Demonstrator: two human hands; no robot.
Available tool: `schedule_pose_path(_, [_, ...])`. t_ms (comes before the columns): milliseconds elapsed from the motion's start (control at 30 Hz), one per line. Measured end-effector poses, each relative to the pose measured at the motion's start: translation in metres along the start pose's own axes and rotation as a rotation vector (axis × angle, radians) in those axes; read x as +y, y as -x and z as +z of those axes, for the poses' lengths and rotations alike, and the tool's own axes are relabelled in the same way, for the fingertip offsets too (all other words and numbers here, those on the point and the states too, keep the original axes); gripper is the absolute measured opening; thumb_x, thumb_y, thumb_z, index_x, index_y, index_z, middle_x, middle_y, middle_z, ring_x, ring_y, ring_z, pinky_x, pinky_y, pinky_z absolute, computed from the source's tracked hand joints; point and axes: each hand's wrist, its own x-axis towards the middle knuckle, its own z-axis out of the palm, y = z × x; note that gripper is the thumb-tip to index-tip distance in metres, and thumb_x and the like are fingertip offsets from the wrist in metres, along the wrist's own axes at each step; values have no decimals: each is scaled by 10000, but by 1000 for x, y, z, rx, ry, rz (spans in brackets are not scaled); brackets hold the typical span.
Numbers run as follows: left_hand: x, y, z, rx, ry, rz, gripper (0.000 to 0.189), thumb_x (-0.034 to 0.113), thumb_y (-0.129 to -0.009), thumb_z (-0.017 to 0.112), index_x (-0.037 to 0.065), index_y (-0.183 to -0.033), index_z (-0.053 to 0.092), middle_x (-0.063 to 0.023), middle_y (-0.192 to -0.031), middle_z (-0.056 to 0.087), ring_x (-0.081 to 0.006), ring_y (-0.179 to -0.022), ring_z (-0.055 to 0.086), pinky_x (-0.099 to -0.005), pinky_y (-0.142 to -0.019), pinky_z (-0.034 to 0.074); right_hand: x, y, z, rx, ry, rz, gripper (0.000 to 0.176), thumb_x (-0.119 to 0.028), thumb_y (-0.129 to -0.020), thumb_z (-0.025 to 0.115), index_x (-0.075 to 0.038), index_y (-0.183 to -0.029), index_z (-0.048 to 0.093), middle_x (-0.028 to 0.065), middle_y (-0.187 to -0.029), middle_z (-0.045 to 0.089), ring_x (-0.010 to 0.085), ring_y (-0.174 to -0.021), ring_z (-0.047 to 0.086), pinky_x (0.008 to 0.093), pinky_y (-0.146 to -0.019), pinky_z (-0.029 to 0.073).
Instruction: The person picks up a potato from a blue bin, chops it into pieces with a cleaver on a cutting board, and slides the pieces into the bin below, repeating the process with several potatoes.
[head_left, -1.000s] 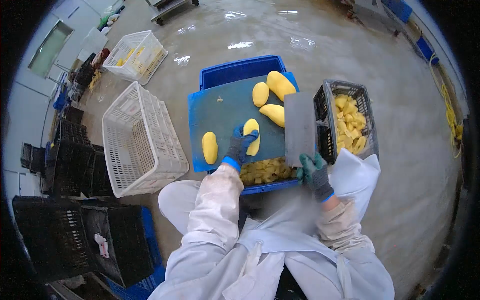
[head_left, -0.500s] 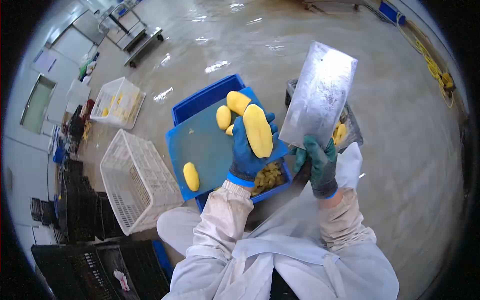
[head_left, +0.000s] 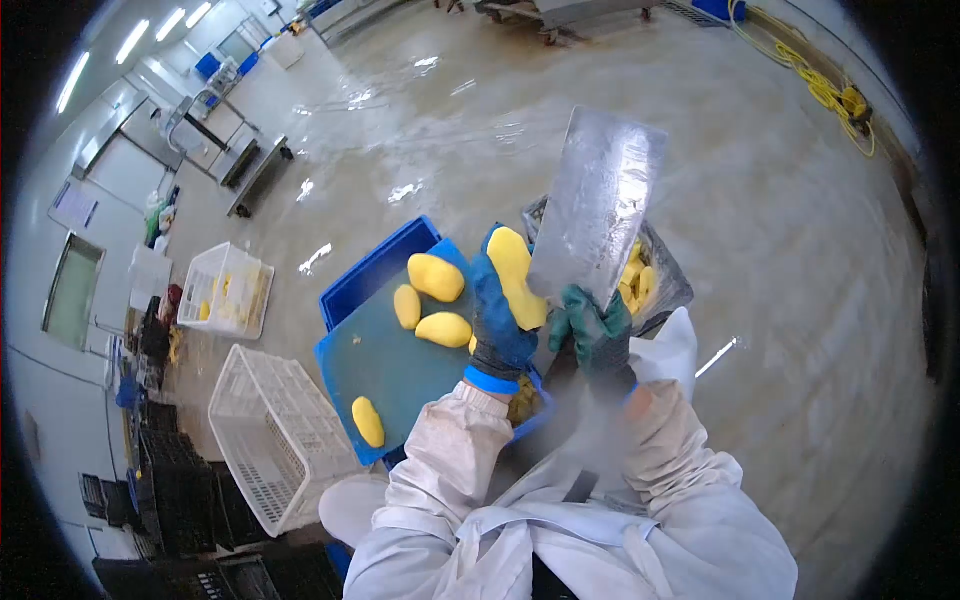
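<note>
My left hand (head_left: pixel 494 330), in a blue glove, is closed around a large peeled potato (head_left: pixel 513 272) held above the right edge of a blue cutting board (head_left: pixel 390 382). Gripped in my green-gloved right hand (head_left: pixel 596 335) is a cleaver (head_left: pixel 602 195), its broad metal blade pointing up and away from me beside the potato. The handle is mostly hidden by the fingers. Several peeled potatoes lie on the board, one (head_left: pixel 368 422) alone at its near left corner. The board rests over a blue crate (head_left: pixel 375 268); part of what lies inside shows below my left wrist.
A dark-lined container (head_left: pixel 668 270) with yellow potato pieces stands to the right, behind the cleaver. On the left are a white basket (head_left: pixel 262 420) and a farther white crate (head_left: pixel 228 295) holding yellow pieces. A metal cart (head_left: pixel 235 165) stands on the wet floor (head_left: pixel 760 230).
The head view has tilted up. My left hand and potato have moved nearer the cleaver, and the potato's outline has turned. More potatoes show on the board.
</note>
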Motion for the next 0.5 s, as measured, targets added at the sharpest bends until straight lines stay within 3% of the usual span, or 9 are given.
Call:
schedule_pose_path(233, [-25, -42, 18, -51, -366, 153, 570, 457, -981, 334, 48, -1378, 351, -116, -1328, 459, -248, -1209, 459, -372, -1049, 340, -11, -54, -27, 39, 85, -5, 156, -160, -900, 585, -15, -955, 567, 43, -629, 569, 143, -452, 531, 271, -427, 446])
schedule_pose_path(367, [-39, -73, 27, -16, -625, 264, 534, 377, -979, 383, 31, -1383, 346, -136, -1348, 443, -254, -1229, 445, -360, -1046, 336, -20, -78, -46, 5, -95, 93, 140, -176, -902, 577, -41, -937, 557, 53, -633, 574, 163, -466, 548, 282, -436, 471])
schedule_pose_path(433, [-53, -94, 14, 24, -635, 210, 508, 266, -974, 440, -1, -1390, 326, -159, -1365, 431, -260, -1252, 428, -351, -1034, 336, -20, -84, -50, 51, -195, 92, 132, -178, -907, 565, -52, -939, 549, 55, -636, 572, 169, -482, 557, 288, -438, 478])
schedule_pose_path(500, [-65, -108, 2, -50, -906, 242, 526, 361, -971, 421, 52, -1390, 346, -143, -1322, 456, -258, -1171, 483, -368, -990, 393, -17, -95, -60, 122, -355, 132, 136, -174, -909, 556, -49, -961, 543, 51, -639, 565, 166, -498, 560, 288, -443, 481])
